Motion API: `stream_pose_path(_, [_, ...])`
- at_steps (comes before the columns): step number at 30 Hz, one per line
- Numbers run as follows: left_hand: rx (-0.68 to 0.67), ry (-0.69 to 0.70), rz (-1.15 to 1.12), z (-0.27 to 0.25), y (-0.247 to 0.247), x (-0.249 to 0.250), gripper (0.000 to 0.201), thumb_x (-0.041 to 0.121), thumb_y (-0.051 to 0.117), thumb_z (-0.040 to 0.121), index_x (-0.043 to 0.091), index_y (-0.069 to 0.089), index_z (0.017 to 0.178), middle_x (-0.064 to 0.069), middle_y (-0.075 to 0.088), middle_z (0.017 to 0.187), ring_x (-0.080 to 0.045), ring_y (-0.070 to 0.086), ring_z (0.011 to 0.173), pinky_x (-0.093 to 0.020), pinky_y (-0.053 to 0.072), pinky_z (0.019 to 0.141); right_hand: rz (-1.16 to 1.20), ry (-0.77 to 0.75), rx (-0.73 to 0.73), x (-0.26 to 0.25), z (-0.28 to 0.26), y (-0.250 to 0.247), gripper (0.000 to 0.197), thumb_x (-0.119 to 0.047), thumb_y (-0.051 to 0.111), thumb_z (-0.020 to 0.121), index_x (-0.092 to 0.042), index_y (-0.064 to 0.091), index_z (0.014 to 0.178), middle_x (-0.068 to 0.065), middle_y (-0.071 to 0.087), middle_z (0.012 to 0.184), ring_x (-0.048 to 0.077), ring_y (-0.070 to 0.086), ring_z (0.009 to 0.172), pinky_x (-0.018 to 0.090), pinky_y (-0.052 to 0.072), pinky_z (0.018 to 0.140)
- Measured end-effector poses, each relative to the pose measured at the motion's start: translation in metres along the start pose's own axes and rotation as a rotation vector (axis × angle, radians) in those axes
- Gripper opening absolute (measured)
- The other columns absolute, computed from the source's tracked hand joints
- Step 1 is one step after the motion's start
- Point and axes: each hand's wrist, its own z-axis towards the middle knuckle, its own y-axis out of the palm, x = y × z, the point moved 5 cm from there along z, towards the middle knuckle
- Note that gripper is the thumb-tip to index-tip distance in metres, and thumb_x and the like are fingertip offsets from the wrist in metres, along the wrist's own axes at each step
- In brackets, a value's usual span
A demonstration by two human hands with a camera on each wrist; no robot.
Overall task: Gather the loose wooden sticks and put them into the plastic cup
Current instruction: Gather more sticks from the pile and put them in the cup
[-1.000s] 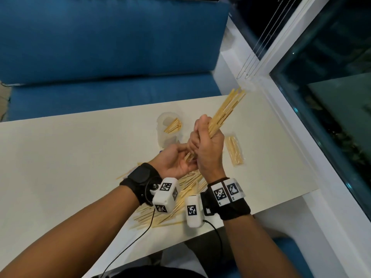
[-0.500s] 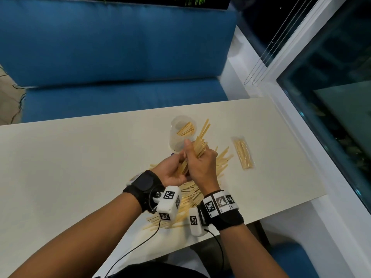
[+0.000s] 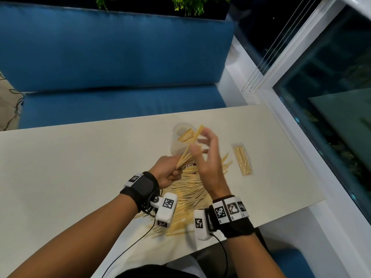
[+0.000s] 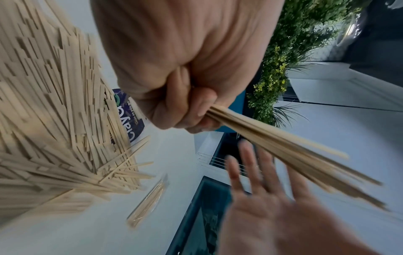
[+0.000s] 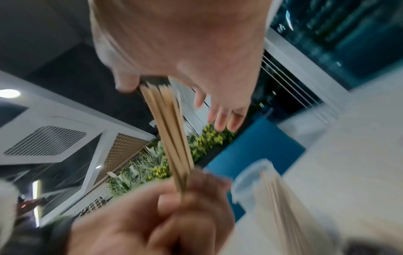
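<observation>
My left hand (image 3: pixel 168 171) grips a bundle of wooden sticks (image 3: pixel 190 146) by its lower end, and the bundle slants up toward the clear plastic cup (image 3: pixel 177 138). The cup stands on the table with several sticks inside. In the left wrist view the fist (image 4: pixel 185 107) closes round the bundle (image 4: pixel 290 151). My right hand (image 3: pixel 206 149) hovers just right of the bundle with fingers spread; in the right wrist view its fingers (image 5: pixel 222 117) are straight beside the bundle (image 5: pixel 172 138). A big pile of loose sticks (image 3: pixel 190 195) lies on the table under both wrists.
A clear packet of sticks (image 3: pixel 243 159) lies on the table right of the hands. A printed wrapper (image 4: pixel 128 119) lies partly under the pile. The cream table (image 3: pixel 80 157) ends near my body; a blue sofa (image 3: pixel 112 57) stands behind, a window frame (image 3: pixel 291 101) to the right.
The right hand, which gripped the bundle together with the left, has let go and spread its fingers. The left hand now holds the bundle alone, tilted toward the cup.
</observation>
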Motion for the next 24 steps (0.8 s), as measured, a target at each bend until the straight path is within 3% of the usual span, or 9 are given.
stream_pose_path(2, [0.013, -0.004, 0.003, -0.003, 0.0, 0.002, 0.033, 0.036, 0.064, 0.099, 0.005, 0.055, 0.096, -0.001, 0.042, 0.05, -0.008, 0.025, 0.036, -0.02, 0.017, 0.036, -0.075, -0.171, 0.089, -0.022, 0.007, -0.016, 0.068, -0.053, 0.051, 0.098, -0.021, 0.032, 0.156, -0.006, 0.04, 0.156, 0.015, 0.045, 0.14, 0.033, 0.044, 0.108])
stream_pose_path(4, [0.024, -0.007, 0.004, -0.003, 0.002, 0.0, 0.034, 0.036, 0.064, 0.099, 0.004, 0.053, 0.092, -0.001, 0.043, 0.05, -0.008, 0.025, 0.036, -0.02, 0.017, 0.036, -0.209, -0.254, 0.046, -0.034, 0.018, -0.018, 0.058, -0.045, 0.046, 0.105, -0.016, 0.038, 0.154, -0.004, 0.042, 0.157, 0.015, 0.043, 0.143, 0.035, 0.042, 0.114])
stream_pose_path(6, [0.04, -0.027, -0.015, 0.001, 0.001, -0.003, 0.031, 0.033, 0.063, 0.1, 0.005, 0.054, 0.088, -0.001, 0.046, 0.054, -0.007, 0.026, 0.037, -0.019, 0.017, 0.036, -0.337, -0.25, -0.056, -0.036, 0.024, -0.01, 0.041, -0.038, 0.038, 0.11, -0.013, 0.062, 0.132, 0.0, 0.06, 0.133, 0.01, 0.057, 0.123, 0.039, 0.048, 0.105])
stream_pose_path(8, [0.045, -0.075, -0.115, 0.009, -0.001, -0.009, 0.024, 0.026, 0.061, 0.101, 0.008, 0.055, 0.087, -0.001, 0.048, 0.057, -0.006, 0.029, 0.038, -0.018, 0.019, 0.034, -0.449, -0.265, -0.127, -0.031, 0.02, 0.0, 0.036, -0.028, 0.036, 0.112, -0.01, 0.067, 0.108, 0.001, 0.062, 0.106, 0.014, 0.06, 0.097, 0.04, 0.05, 0.089])
stream_pose_path(12, [0.045, -0.149, -0.259, 0.019, -0.005, -0.012, 0.019, 0.015, 0.051, 0.104, 0.009, 0.053, 0.086, -0.001, 0.045, 0.053, -0.005, 0.033, 0.037, -0.016, 0.022, 0.029, -0.598, -0.354, -0.184, -0.019, -0.001, 0.02, 0.029, -0.02, 0.039, 0.109, -0.004, 0.061, 0.121, 0.007, 0.056, 0.114, 0.02, 0.053, 0.105, 0.034, 0.049, 0.094])
stream_pose_path(15, [0.044, -0.168, -0.254, 0.022, -0.009, -0.017, 0.013, 0.015, 0.052, 0.104, 0.007, 0.056, 0.094, -0.004, 0.049, 0.06, -0.005, 0.034, 0.038, -0.016, 0.023, 0.028, -0.699, -0.302, -0.285, -0.003, -0.001, 0.023, 0.032, -0.009, 0.048, 0.103, -0.004, 0.055, 0.134, 0.007, 0.05, 0.125, 0.021, 0.048, 0.112, 0.033, 0.05, 0.093])
stream_pose_path(18, [0.084, -0.137, -0.184, 0.027, -0.018, -0.019, 0.014, 0.017, 0.056, 0.102, 0.005, 0.055, 0.095, -0.006, 0.051, 0.066, -0.006, 0.033, 0.038, -0.017, 0.022, 0.03, -0.682, -0.205, -0.427, 0.011, 0.011, 0.018, 0.037, 0.004, 0.059, 0.093, -0.008, 0.064, 0.127, 0.003, 0.054, 0.123, 0.02, 0.055, 0.109, 0.031, 0.052, 0.088])
stream_pose_path(21, [0.113, -0.066, -0.089, 0.031, -0.019, -0.006, 0.019, 0.021, 0.057, 0.102, 0.004, 0.057, 0.093, -0.007, 0.048, 0.065, -0.008, 0.032, 0.039, -0.018, 0.022, 0.032, -0.57, -0.153, -0.346, 0.007, 0.034, 0.005, 0.019, -0.001, 0.068, 0.094, -0.01, 0.079, 0.106, 0.003, 0.069, 0.107, 0.019, 0.067, 0.093, 0.032, 0.057, 0.086])
stream_pose_path(24, [0.135, 0.013, -0.062, 0.034, -0.012, 0.021, 0.03, 0.028, 0.053, 0.105, 0.0, 0.059, 0.095, -0.011, 0.054, 0.068, -0.012, 0.041, 0.043, -0.019, 0.029, 0.034, -0.52, -0.1, -0.27, -0.006, 0.067, -0.014, 0.014, -0.008, 0.07, 0.096, -0.012, 0.081, 0.104, 0.0, 0.075, 0.103, 0.011, 0.068, 0.092, 0.025, 0.056, 0.092])
